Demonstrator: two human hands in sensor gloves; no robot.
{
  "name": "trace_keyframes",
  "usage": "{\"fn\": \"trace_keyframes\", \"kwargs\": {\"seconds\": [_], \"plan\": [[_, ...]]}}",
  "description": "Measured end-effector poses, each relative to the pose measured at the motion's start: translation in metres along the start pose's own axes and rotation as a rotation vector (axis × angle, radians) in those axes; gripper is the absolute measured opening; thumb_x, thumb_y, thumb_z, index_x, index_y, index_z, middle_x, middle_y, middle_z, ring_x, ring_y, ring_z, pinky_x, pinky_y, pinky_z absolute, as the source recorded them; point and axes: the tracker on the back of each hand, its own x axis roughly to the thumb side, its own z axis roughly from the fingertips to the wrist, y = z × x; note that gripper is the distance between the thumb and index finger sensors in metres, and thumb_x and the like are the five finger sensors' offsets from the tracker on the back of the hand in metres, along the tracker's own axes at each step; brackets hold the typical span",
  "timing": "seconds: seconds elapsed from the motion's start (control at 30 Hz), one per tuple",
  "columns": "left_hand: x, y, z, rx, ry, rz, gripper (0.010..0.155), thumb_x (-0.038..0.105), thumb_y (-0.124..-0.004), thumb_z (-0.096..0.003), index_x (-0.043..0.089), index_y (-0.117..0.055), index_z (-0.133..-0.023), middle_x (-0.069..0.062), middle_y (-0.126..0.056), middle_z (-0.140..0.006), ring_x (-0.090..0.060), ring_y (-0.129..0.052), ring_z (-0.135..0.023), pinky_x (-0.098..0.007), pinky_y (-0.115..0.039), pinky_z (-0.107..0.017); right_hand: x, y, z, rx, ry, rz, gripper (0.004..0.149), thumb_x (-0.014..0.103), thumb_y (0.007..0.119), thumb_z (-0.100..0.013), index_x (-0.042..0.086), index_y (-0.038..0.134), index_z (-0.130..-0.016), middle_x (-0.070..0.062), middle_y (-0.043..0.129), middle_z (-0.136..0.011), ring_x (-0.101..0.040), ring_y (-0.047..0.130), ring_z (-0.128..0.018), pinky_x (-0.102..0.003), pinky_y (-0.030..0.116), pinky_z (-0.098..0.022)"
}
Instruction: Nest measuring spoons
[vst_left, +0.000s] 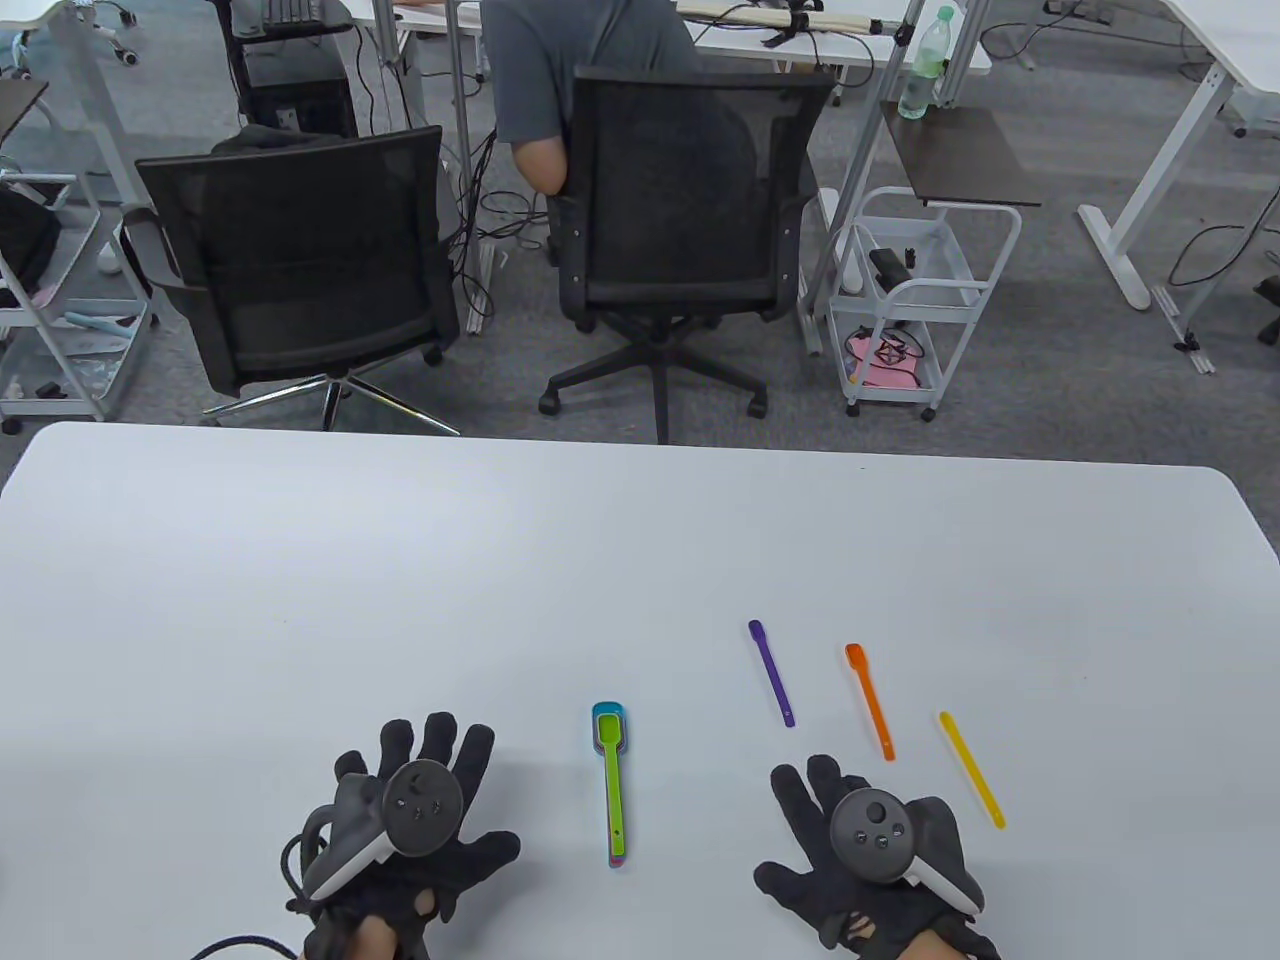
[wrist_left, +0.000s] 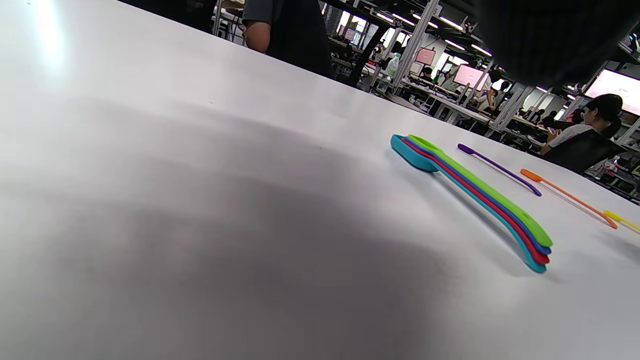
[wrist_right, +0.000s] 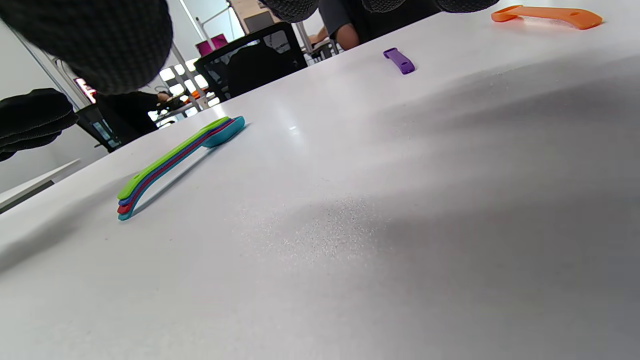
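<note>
A nested stack of measuring spoons, green on top of blue, red and teal, lies on the white table between my hands. It also shows in the left wrist view and the right wrist view. A purple spoon, an orange spoon and a yellow spoon lie apart at the right. My left hand rests flat and empty, left of the stack. My right hand rests flat and empty, just below the loose spoons.
The table's far edge faces two black office chairs, a seated person and a white cart on the floor beyond.
</note>
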Motion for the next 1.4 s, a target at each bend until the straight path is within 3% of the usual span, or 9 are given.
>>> {"fn": "trace_keyframes", "kwargs": {"seconds": [0.13,0.23,0.4,0.53,0.77,0.9,1.1,1.33,1.4], "plan": [[0.003,-0.004,-0.003,-0.024,-0.011,-0.026,0.108,0.071,-0.084,-0.0388,0.034,-0.023,-0.119,-0.011,-0.012,-0.128,-0.055,-0.004,-0.116,-0.082,-0.007,-0.068,-0.003,-0.002,0.001,-0.004,-0.002,-0.023,0.094,0.069,0.078,-0.038,0.022,0.039,-0.110,-0.026,0.031,-0.115,-0.062,0.044,-0.098,-0.082,0.039,-0.060],[0.004,-0.006,-0.004,-0.028,-0.019,-0.025,0.108,0.070,-0.085,-0.0386,0.034,-0.023,-0.119,-0.011,-0.011,-0.128,-0.055,-0.003,-0.116,-0.082,-0.007,-0.068,-0.007,-0.008,0.003,-0.039,0.000,-0.058,0.094,0.068,0.078,-0.039,0.020,0.039,-0.110,-0.027,0.040,-0.114,-0.059,0.056,-0.093,-0.079,0.044,-0.061],[0.003,-0.008,-0.005,-0.042,-0.026,-0.026,0.108,0.070,-0.085,-0.0385,0.034,-0.023,-0.119,-0.012,-0.010,-0.127,-0.055,-0.002,-0.115,-0.082,-0.007,-0.068,-0.016,-0.029,0.007,-0.164,0.019,-0.098,0.095,0.068,0.080,-0.038,0.016,0.044,-0.110,-0.023,0.065,-0.100,-0.041,0.079,-0.068,-0.068,0.063,-0.056],[0.002,-0.006,-0.005,-0.026,-0.024,-0.023,0.108,0.070,-0.085,-0.0384,0.034,-0.023,-0.119,-0.012,-0.011,-0.127,-0.055,-0.002,-0.115,-0.082,-0.007,-0.068,-0.035,-0.053,0.002,-0.269,0.101,-0.111,0.094,0.068,0.081,-0.038,0.014,0.053,-0.108,-0.015,0.080,-0.080,-0.026,0.083,-0.045,-0.056,0.075,-0.042],[-0.003,-0.003,-0.003,-0.019,-0.007,-0.053,0.108,0.070,-0.085,-0.0381,0.034,-0.023,-0.119,-0.012,-0.010,-0.127,-0.056,0.000,-0.114,-0.082,-0.006,-0.068,-0.068,-0.075,-0.028,-0.270,0.335,0.006,0.093,0.068,0.088,-0.035,0.011,0.062,-0.103,0.002,0.089,-0.054,-0.004,0.082,-0.017,-0.031,0.083,-0.008],[-0.007,-0.001,-0.002,-0.007,-0.001,-0.033,0.108,0.070,-0.085,-0.0381,0.034,-0.023,-0.119,-0.012,-0.010,-0.127,-0.056,0.000,-0.114,-0.082,-0.006,-0.068,-0.083,-0.074,-0.049,-0.221,0.447,0.067,0.089,0.065,0.094,-0.032,0.010,0.070,-0.097,0.009,0.092,-0.042,0.000,0.082,-0.006,-0.027,0.083,0.003],[-0.009,-0.001,-0.003,-0.011,0.009,-0.035,0.108,0.070,-0.085,-0.0381,0.033,-0.024,-0.119,-0.012,-0.010,-0.127,-0.056,0.000,-0.114,-0.082,-0.006,-0.068,-0.095,-0.062,-0.078,-0.167,0.538,0.148,0.083,0.062,0.097,-0.032,0.010,0.074,-0.093,0.011,0.092,-0.038,0.001,0.082,-0.004,-0.026,0.083,0.005],[-0.011,0.000,-0.003,-0.022,0.005,-0.008,0.108,0.070,-0.085,-0.0383,0.033,-0.024,-0.119,-0.013,-0.011,-0.128,-0.057,0.000,-0.113,-0.082,-0.007,-0.068,-0.108,-0.046,-0.096,-0.095,0.615,0.240,0.080,0.061,0.097,-0.033,0.009,0.077,-0.091,0.011,0.092,-0.038,0.000,0.082,-0.004,-0.027,0.083,0.004],[-0.012,-0.001,-0.003,-0.029,0.004,0.003,0.108,0.070,-0.085,-0.0385,0.032,-0.024,-0.120,-0.013,-0.012,-0.128,-0.057,0.000,-0.113,-0.082,-0.007,-0.067,-0.110,-0.044,-0.098,-0.119,0.622,0.205,0.080,0.060,0.097,-0.033,0.008,0.077,-0.090,0.011,0.093,-0.038,0.000,0.082,-0.004,-0.027,0.082,0.004]]}}
